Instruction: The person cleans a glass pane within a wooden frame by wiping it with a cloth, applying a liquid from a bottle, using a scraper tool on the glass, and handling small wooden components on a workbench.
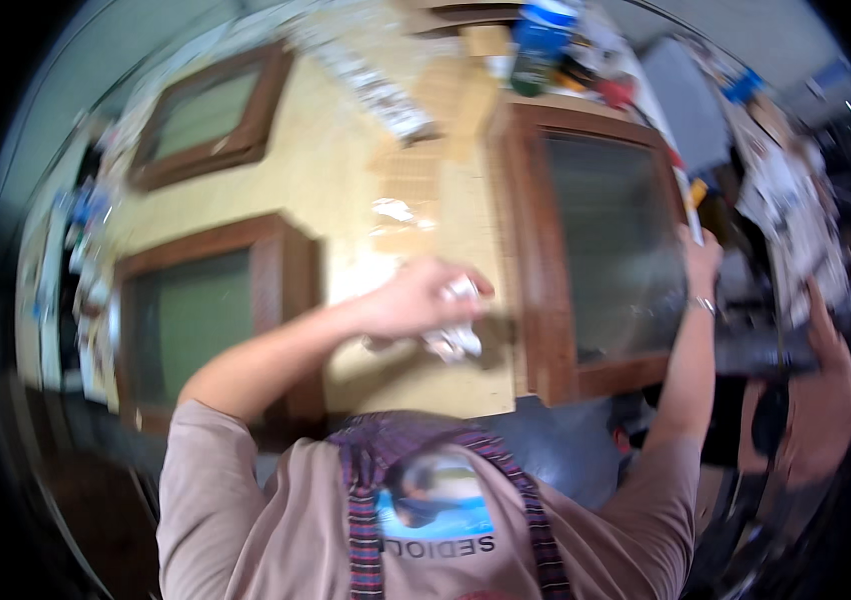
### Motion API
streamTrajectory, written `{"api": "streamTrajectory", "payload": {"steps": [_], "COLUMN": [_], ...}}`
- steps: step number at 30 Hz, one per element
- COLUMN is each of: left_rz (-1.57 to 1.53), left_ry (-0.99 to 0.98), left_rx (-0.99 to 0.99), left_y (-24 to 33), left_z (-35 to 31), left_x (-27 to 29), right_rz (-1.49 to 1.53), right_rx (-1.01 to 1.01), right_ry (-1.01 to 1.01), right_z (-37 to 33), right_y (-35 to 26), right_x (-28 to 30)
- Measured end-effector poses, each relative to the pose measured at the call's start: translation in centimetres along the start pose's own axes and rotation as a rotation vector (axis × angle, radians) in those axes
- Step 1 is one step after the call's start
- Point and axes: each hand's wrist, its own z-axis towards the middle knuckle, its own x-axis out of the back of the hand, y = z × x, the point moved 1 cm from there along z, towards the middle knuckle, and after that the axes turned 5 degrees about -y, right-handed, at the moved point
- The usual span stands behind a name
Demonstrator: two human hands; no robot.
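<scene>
My left hand (411, 300) is closed around a crumpled white cloth or paper wad (459, 330), over the light wooden tabletop (366, 180). To its right stands a brown wooden box frame with a glass front (531, 250). At that frame's right side my right hand (703, 262) is curled, blurred by motion. A narrow white strip (692, 205) shows at its fingers; whether it is held cannot be made out. Left of my left hand lies a second glass-fronted wooden frame (281, 270).
A third wooden frame (271, 105) lies at the far left. Brown cardboard (406, 185) and a long pale strip (371, 85) lie mid-table. A blue-capped bottle (538, 50) stands beyond the right frame. Another person (806, 410) is at the right, near white papers (781, 195).
</scene>
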Motion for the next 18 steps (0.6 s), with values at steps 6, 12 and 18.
{"api": "streamTrajectory", "payload": {"steps": [6, 12, 18], "left_rz": [-0.416, 0.694, 0.165], "left_ry": [1.207, 0.947, 0.87], "left_rx": [-0.161, -0.049, -0.198], "left_y": [-4.8, -13.8, -10.3], "left_z": [-25.3, -24.3, -26.2], "left_x": [10.2, 2.1, 0.4], "right_rz": [0.701, 0.769, 0.955], "right_rx": [0.645, 1.059, 1.11], "right_ry": [-0.292, -0.738, -0.897], "right_z": [-14.4, -31.1, -44.5], "right_y": [-19.4, -33.1, -40.4], "right_x": [10.1, 11.6, 11.6]}}
